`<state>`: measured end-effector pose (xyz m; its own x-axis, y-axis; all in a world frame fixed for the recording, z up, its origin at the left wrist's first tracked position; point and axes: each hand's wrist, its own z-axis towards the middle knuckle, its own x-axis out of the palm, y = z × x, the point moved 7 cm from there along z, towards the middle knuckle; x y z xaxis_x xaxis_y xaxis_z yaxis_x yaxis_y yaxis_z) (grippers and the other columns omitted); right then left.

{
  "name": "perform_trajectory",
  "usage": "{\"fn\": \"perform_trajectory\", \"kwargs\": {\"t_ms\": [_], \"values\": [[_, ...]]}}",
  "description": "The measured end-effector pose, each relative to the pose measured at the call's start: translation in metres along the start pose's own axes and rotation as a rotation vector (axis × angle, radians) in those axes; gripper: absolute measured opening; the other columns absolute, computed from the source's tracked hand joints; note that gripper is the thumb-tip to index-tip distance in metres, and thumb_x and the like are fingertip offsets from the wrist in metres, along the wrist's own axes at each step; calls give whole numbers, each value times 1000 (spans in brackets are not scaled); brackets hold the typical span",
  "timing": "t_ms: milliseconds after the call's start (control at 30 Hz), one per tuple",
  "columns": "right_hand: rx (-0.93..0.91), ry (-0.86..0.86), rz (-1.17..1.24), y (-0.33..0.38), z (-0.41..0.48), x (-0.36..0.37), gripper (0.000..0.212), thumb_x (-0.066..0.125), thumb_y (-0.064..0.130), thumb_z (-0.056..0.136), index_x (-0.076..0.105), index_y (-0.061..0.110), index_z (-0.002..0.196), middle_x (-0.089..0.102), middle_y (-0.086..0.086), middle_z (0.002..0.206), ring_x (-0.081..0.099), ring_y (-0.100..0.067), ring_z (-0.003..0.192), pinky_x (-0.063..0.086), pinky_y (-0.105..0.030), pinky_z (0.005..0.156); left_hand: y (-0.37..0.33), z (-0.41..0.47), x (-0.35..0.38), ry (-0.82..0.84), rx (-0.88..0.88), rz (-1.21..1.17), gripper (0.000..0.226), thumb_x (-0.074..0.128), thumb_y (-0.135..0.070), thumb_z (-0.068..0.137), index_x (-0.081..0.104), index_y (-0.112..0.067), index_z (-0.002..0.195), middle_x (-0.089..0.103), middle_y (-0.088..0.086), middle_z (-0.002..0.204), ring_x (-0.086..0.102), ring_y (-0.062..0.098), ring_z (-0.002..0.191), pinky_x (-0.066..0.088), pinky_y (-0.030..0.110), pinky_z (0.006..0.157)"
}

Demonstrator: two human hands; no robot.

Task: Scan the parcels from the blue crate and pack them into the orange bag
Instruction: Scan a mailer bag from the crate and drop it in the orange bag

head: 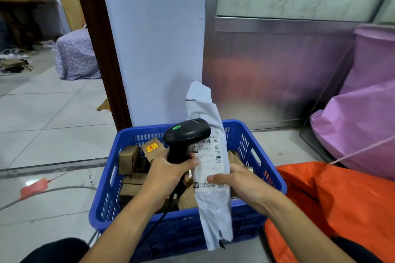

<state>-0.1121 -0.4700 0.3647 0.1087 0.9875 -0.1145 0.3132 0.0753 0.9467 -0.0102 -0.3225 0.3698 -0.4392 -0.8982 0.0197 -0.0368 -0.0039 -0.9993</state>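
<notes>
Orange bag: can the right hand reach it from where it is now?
Probably yes: the orange bag lies just right of the right hand, nothing between them, though that hand grips the grey parcel.

A blue crate [100,198] is set on the pale tiled floor [53,109], with an orange bag [342,198] just beside it at right. A pink sack [363,130] is placed behind the bag; a grey cable [53,189] and a cardboard piece [104,105] are laid at left.
</notes>
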Motion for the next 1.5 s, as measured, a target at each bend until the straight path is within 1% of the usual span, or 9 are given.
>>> {"fn": "perform_trajectory", "kwargs": {"t_ms": [167,267,367,667,833,1033,1133,1233,1500], "values": [[-20,-101,28,5,15,-15,23,65,14,98,70,23,119,79,9,109,75,-10,98,56,-24,78,-1,-1,-9,-43,7,-65,12,80,-8,86,73,-5,94,65,7,64,52,25,54,50,44,70],[-29,-203,114,4,27,-29,25,66,11,97,70,22,119,78,5,111,75,-15,104,56,-39,99,-2,-3,-17,-66,2,-102,14,80,-12,85,76,-12,98,76,12,81,57,31,64,50,47,73],[-46,-262,162,3,34,-39,27,65,8,97,70,23,119,78,5,113,74,-15,106,53,-41,104,2,-4,-17,-21,-28,-142,10,77,-14,89,76,-14,99,72,13,81,56,32,66,49,51,74],[-29,-376,149,-1,36,-49,27,62,8,98,67,31,111,76,7,114,71,-15,106,54,-35,93,4,-10,-14,-25,-87,-179,26,73,-15,92,66,7,103,57,9,65,46,21,52,46,36,58],[-31,-395,133,1,31,-51,27,62,11,99,65,27,120,74,5,119,70,-16,107,54,-33,81,-1,-13,-11,0,-83,-216,19,74,-16,90,67,1,95,54,11,64,43,21,48,43,34,54],[-33,-403,114,1,32,-50,23,63,10,98,67,31,108,76,6,114,71,-14,104,55,-33,90,-3,-14,-12,16,-58,-215,19,75,-17,89,65,-2,85,51,11,61,41,21,47,42,34,54],[-26,-405,106,0,33,-49,24,65,10,97,67,26,115,75,5,115,70,-14,105,55,-32,89,-3,-14,-12,35,-45,-201,19,75,-17,90,65,-3,82,50,10,60,40,22,48,42,35,55],[-27,-407,100,1,33,-47,26,64,9,98,66,24,119,74,8,109,70,-11,100,53,-26,78,-4,-14,-13,36,-43,-179,20,74,-17,91,64,-5,79,49,9,59,40,22,48,41,34,54],[-17,-406,69,0,34,-44,23,62,10,99,62,29,112,71,12,100,68,-8,93,49,-24,68,-3,-13,-14,22,-50,-175,19,75,-19,91,66,-2,91,49,7,58,41,20,48,41,36,55]]}}
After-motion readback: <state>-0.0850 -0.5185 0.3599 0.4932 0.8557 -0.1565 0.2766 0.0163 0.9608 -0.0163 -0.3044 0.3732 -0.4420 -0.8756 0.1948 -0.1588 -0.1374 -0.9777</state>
